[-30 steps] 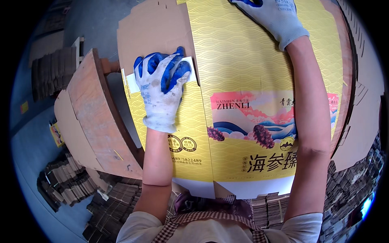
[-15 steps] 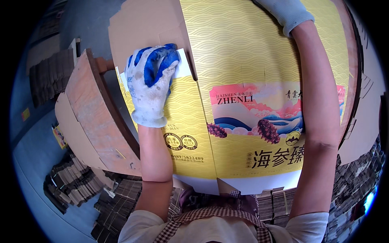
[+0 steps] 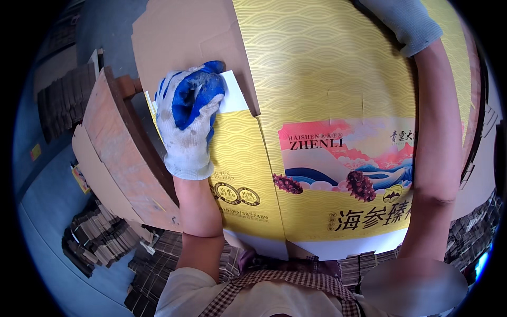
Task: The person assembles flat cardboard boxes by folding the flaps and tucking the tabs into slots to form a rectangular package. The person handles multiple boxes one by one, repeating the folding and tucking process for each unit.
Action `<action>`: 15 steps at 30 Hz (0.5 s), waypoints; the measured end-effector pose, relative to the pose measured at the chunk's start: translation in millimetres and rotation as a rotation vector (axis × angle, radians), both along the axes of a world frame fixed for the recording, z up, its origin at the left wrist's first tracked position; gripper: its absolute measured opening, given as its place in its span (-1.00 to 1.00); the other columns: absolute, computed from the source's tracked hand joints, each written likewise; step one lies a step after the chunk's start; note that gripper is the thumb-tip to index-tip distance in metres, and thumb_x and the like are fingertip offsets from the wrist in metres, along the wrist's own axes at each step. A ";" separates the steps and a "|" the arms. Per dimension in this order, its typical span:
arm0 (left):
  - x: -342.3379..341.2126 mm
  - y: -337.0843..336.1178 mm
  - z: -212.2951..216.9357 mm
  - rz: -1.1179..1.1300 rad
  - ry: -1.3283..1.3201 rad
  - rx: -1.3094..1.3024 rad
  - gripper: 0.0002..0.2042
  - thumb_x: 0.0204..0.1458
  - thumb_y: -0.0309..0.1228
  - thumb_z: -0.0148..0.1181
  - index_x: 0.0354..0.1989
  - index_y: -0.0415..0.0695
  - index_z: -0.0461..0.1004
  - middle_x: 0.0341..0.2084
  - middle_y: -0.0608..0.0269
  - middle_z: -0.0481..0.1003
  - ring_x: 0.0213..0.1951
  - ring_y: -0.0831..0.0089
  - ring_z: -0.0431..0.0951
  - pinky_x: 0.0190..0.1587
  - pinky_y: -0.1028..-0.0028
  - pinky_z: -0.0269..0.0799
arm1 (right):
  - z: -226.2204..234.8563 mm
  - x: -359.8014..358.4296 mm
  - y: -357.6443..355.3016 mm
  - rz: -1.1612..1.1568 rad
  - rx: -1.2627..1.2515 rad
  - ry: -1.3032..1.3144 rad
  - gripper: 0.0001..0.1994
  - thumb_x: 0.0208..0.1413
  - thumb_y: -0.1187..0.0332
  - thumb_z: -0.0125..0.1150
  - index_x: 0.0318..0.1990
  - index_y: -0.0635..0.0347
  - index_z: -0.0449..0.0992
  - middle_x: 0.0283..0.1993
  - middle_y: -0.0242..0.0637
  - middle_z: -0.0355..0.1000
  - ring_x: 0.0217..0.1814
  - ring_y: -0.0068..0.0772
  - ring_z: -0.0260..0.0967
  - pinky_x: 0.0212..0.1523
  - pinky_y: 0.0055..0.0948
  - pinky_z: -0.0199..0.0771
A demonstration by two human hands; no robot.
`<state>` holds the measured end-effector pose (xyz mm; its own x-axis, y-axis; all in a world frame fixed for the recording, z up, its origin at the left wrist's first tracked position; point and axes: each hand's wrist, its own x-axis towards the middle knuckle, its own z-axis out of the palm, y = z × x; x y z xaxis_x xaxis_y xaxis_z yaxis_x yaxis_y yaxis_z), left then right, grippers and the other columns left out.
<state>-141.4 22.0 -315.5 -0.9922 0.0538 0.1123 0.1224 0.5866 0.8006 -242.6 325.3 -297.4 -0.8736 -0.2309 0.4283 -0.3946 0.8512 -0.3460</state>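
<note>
A large flat cardboard box blank (image 3: 296,68) lies in front of me, printed yellow with wave lines and a pink and blue seascape panel. At its left is a narrower yellow panel (image 3: 237,153) with a white end strip, beside a bare brown flap (image 3: 185,37). My left hand (image 3: 191,119), in a white glove with blue coating, is closed at that white strip, fingers curled; whatever they hold is hidden. Toward the far right, my right hand (image 3: 404,21) in a pale glove reaches over the blank, its fingers beyond the top edge of the view.
A worn wooden board (image 3: 124,153) stands at the left, with brown cardboard (image 3: 100,164) beside it. Bundled cardboard stacks (image 3: 100,238) lie on the floor at lower left. More stacked cardboard (image 3: 68,98) stands at far left, and other sheets (image 3: 478,164) lie at the right.
The blank has shifted right and slightly toward me. My right hand has moved right. My left hand's fingers have curled in more tightly and the hand has come slightly nearer me.
</note>
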 end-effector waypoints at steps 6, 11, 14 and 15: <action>2.0 4.7 2.5 0.050 -0.050 0.047 -0.60 -0.18 -0.43 0.50 -0.12 -0.21 0.54 -0.13 0.15 0.52 -0.07 0.23 0.51 0.08 0.33 0.42 | -6.6 -10.9 12.3 0.019 -0.005 -0.117 -0.53 0.11 0.16 0.31 0.14 0.15 0.48 0.05 -0.09 0.38 0.14 -0.06 0.33 0.18 -0.23 0.33; 0.1 8.8 3.8 0.056 -0.015 0.047 -0.67 -0.13 -0.52 0.46 -0.15 -0.23 0.54 -0.17 0.18 0.53 -0.10 0.31 0.53 0.03 0.40 0.47 | -4.4 -2.1 5.9 0.001 0.030 -0.043 -0.52 0.11 0.15 0.31 0.16 0.14 0.48 0.06 -0.08 0.38 0.15 -0.05 0.33 0.19 -0.24 0.33; -1.7 8.0 5.7 0.062 -0.059 0.032 -0.68 -0.12 -0.57 0.43 -0.15 -0.24 0.54 -0.19 0.21 0.52 -0.12 0.36 0.54 0.02 0.43 0.48 | -1.0 -0.6 2.7 -0.004 0.022 -0.074 -0.51 0.10 0.15 0.31 0.16 0.14 0.47 0.06 -0.08 0.38 0.15 -0.04 0.32 0.20 -0.23 0.32; -3.2 8.8 6.8 0.059 -0.076 0.068 -0.68 -0.12 -0.57 0.43 -0.14 -0.24 0.54 -0.19 0.22 0.52 -0.12 0.38 0.54 0.01 0.44 0.48 | 1.8 -0.3 1.6 -0.014 0.015 -0.104 -0.50 0.10 0.15 0.31 0.17 0.14 0.47 0.06 -0.08 0.38 0.16 -0.04 0.32 0.20 -0.23 0.32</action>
<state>-144.5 30.8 -308.7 -0.9992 -0.0103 0.0385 0.0270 0.5350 0.8444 -242.9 326.9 -295.6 -0.9162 -0.2243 0.3321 -0.3457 0.8615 -0.3719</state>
